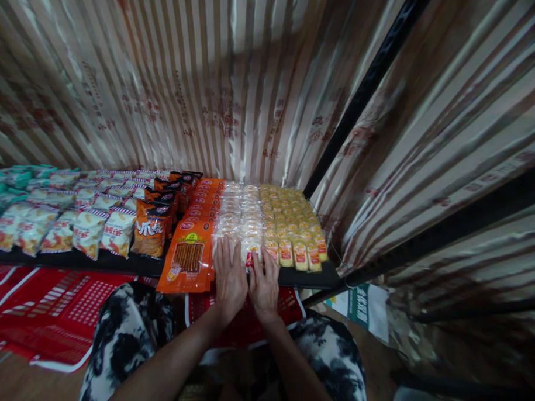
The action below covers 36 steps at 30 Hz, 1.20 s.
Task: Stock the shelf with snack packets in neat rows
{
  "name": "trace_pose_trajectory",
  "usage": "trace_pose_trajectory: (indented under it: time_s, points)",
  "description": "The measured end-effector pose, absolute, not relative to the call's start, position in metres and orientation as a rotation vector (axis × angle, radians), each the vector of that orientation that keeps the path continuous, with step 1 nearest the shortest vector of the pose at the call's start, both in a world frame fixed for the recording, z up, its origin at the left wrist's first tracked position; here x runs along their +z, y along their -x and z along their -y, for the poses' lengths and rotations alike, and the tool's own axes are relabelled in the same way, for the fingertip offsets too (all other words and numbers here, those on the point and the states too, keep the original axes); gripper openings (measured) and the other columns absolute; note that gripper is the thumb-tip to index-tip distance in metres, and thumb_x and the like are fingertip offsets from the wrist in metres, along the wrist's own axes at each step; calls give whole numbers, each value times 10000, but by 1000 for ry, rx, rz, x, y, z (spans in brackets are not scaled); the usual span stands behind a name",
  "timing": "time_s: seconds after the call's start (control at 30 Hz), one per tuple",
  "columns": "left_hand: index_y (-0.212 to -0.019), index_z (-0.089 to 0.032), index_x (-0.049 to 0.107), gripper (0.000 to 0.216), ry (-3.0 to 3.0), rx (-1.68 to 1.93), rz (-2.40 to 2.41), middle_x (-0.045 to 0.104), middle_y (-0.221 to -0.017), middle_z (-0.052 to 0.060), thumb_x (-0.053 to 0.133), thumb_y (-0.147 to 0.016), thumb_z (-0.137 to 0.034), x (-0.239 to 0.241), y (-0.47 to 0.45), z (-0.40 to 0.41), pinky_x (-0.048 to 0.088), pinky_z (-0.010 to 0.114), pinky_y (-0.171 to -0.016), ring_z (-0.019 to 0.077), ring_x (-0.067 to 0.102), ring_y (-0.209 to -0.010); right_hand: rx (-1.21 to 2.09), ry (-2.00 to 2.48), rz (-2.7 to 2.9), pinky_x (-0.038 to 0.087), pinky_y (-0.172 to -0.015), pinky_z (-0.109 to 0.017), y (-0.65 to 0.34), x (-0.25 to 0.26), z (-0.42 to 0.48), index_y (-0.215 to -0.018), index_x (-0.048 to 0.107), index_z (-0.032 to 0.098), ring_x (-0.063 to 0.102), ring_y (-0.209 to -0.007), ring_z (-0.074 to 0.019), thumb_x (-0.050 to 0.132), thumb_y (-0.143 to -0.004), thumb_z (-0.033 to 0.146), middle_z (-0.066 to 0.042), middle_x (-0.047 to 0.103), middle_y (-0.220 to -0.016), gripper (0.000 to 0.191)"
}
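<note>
Both my hands rest at the front of the rows of clear-wrapped white snack packs [240,208] on the black shelf. My left hand [230,278] lies with its fingers stretched forward over the front left pack. Beside it, my right hand [264,280] reaches over the front right pack, fingers apart, its fingertips near a small red label. Directly left stand orange snack bags [189,256] in a row, the front one showing brown sticks. To the right are rows of small yellow-wrapped snacks [288,224] with orange-red labels at the front.
Farther left on the shelf [137,265] stand orange-black bags [150,228], white shrimp-snack bags [88,232] and teal bags [5,185]. Red baskets [57,310] sit below. A dark metal post [362,104] rises at the right, before striped curtains [253,95].
</note>
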<state>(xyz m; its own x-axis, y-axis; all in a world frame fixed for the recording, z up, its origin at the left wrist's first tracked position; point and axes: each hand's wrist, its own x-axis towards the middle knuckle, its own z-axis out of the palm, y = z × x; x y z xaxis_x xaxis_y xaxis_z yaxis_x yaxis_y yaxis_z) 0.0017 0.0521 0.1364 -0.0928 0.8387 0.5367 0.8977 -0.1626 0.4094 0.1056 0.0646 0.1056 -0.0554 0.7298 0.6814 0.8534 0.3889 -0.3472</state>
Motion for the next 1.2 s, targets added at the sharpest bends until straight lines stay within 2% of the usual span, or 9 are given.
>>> trace_pose_trajectory:
  time_s: [0.37,0.7,0.83,0.93,1.07,1.2]
  points:
    - [-1411,-156,305,521,1950,-930,2056,170,-1518,107,382,-900,-220,134,-24,-78,123,558,-1113,286,5,-1402,-210,1292,1828,422,-980,-463,-112,105,-66,-1311,483,227,347,-1293,-246,412,-918,214,-137,416,-1390,399]
    - [-1412,-153,305,551,1952,-938,2033,213,-1505,122,406,-898,-324,136,-25,-78,138,547,-1114,290,54,-1401,-104,1296,1751,406,-1001,-453,-113,109,-63,-1306,472,157,424,-1259,-209,281,-933,186,-149,520,-1304,420]
    - [-1427,-172,264,569,1955,-959,2006,198,-1511,112,397,-903,-349,130,-26,-80,148,560,-1108,292,55,-1401,-158,1266,1664,405,-990,-466,-118,128,-68,-1298,473,135,446,-1238,-225,295,-930,205,-162,532,-1284,415]
    - [-1426,-177,268,564,1966,-945,1994,186,-1513,116,405,-898,-319,126,-26,-82,153,570,-1103,302,48,-1399,-130,1230,1763,385,-1015,-448,-119,153,-85,-1235,541,156,463,-1215,-215,323,-925,237,-125,568,-1249,388]
    - [-1408,-128,310,580,1975,-924,1987,234,-1493,150,446,-873,-307,126,-28,-83,141,575,-1106,324,65,-1394,-36,1252,2092,315,-1072,-416,-104,186,-131,-1226,569,150,328,-1320,-220,320,-933,307,-102,508,-1334,415]
    - [-1366,-105,388,535,1956,-947,1997,278,-1473,170,439,-880,-322,129,-28,-83,160,572,-1104,323,110,-1390,144,1278,2444,172,-1121,-453,-79,205,-187,-1286,522,226,179,-1386,-221,316,-935,392,-31,452,-1395,439]
